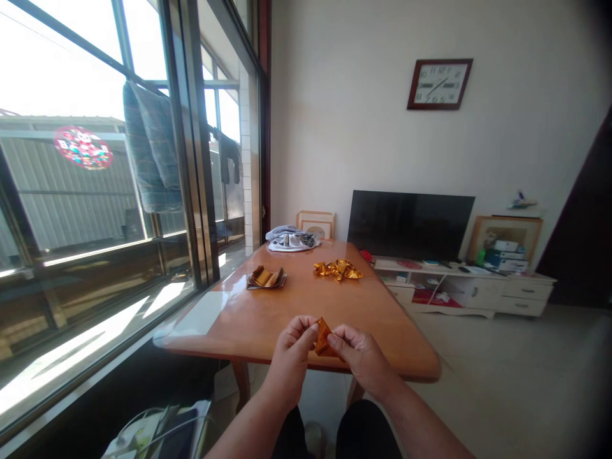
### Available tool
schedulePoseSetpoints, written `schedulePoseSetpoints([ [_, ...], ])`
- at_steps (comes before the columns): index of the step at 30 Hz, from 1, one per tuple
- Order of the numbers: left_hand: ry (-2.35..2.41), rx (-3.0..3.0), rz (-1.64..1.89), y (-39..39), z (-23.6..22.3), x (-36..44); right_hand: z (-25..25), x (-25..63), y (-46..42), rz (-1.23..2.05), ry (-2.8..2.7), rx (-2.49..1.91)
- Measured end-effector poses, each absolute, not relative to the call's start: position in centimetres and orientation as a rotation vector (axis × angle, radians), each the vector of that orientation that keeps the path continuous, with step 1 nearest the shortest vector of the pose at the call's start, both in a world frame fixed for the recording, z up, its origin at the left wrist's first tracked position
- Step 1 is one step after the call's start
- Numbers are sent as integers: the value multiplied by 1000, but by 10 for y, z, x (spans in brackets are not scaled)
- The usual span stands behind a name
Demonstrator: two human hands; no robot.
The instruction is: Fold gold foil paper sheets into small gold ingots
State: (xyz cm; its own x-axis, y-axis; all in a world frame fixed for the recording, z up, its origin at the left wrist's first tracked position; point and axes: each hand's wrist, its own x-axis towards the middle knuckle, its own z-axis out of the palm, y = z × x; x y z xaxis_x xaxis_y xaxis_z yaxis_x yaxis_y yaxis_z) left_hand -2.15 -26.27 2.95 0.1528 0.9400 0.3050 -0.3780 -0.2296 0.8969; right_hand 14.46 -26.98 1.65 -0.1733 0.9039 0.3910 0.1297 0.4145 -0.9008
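Between my two hands is a piece of gold foil paper (322,336), folded to a pointed shape, held over the near edge of the wooden table (291,309). My left hand (297,338) pinches its left side between thumb and fingers. On the right side, my right hand (354,347) grips it with the thumb pressed on top. Farther up the table lies a heap of shiny folded gold paper pieces (338,270). To its left rests a stack of curled gold paper sheets (266,278).
Folded clothes (292,239) lie at the table's far end. A television (411,224) stands on a low white cabinet (478,293) at the right. Left of the table runs a large window (191,159). Cables and other items (157,430) sit low at the left front.
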Motion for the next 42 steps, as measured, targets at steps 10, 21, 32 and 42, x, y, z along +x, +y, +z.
schedulePoseSetpoints([
  [10,561,1117,1503,-264,26,-14,15,145,-270,895,-1602,-927],
  [21,630,1213,1510,-262,22,-11,11,146,-268,838,-1596,-939],
  [32,683,1204,1447,-262,23,-11,16,145,-274,761,-1640,-973],
  [42,623,1229,1351,-264,36,-18,18,146,-274,800,-1644,-943],
])
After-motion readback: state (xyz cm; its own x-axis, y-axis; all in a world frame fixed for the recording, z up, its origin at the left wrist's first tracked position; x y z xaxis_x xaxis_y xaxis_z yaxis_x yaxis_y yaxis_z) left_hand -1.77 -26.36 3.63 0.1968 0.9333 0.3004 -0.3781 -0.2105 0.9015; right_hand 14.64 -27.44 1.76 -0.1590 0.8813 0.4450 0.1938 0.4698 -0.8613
